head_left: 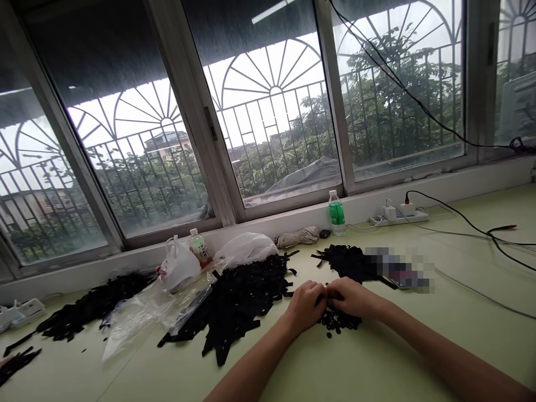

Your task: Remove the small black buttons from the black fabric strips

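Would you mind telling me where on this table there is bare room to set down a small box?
Bare table lies between the forearms and near the front edge, and right of the right hand up to the black cable. It is crowded left of the left hand: black strips, plastic bags and bottles by the sill.
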`<state>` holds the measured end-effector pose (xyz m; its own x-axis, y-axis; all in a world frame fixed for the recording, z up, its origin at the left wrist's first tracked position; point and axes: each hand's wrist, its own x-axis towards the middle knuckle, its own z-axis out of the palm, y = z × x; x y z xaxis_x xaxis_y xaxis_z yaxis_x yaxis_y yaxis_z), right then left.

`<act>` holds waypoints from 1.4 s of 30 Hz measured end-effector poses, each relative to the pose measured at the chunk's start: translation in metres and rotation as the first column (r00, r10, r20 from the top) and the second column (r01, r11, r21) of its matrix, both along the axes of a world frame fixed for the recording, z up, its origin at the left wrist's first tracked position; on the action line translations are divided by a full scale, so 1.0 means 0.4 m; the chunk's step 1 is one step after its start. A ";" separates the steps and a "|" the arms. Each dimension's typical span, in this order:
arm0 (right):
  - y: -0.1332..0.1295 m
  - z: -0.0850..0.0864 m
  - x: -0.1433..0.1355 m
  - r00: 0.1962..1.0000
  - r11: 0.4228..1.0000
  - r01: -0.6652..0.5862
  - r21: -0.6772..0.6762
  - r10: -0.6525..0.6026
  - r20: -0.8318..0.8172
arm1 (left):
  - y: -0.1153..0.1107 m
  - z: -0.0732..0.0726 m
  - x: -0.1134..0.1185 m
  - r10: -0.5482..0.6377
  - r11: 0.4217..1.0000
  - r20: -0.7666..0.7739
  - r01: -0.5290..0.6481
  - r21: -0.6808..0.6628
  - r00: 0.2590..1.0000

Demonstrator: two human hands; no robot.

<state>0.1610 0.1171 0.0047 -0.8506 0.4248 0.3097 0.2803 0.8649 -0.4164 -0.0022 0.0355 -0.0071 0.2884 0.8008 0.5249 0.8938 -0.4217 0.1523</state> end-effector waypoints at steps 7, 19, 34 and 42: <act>0.000 -0.001 0.002 1.000 1.000 -0.030 -0.004 0.030 -0.004 | -0.002 0.002 -0.002 0.033 0.999 0.013 -0.033 -0.030 0.999; 0.007 -0.016 -0.009 0.995 0.999 0.027 0.038 -0.023 -0.101 | -0.004 0.008 0.002 -0.018 0.999 0.095 0.014 0.041 0.995; 0.004 -0.012 -0.011 0.963 0.998 0.022 -0.052 -0.035 -0.266 | 0.005 -0.007 -0.004 -0.022 0.993 0.167 0.002 0.120 0.986; 0.007 -0.015 -0.007 0.958 0.997 0.013 -0.076 -0.034 -0.285 | 0.000 -0.004 -0.003 0.005 0.993 0.231 -0.032 0.113 0.973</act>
<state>0.1582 0.1200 -0.0011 -0.7207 0.4739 0.5060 0.1601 0.8239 -0.5436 -0.0033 0.0357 -0.0087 0.1348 0.7353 0.6642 0.8482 -0.4321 0.3063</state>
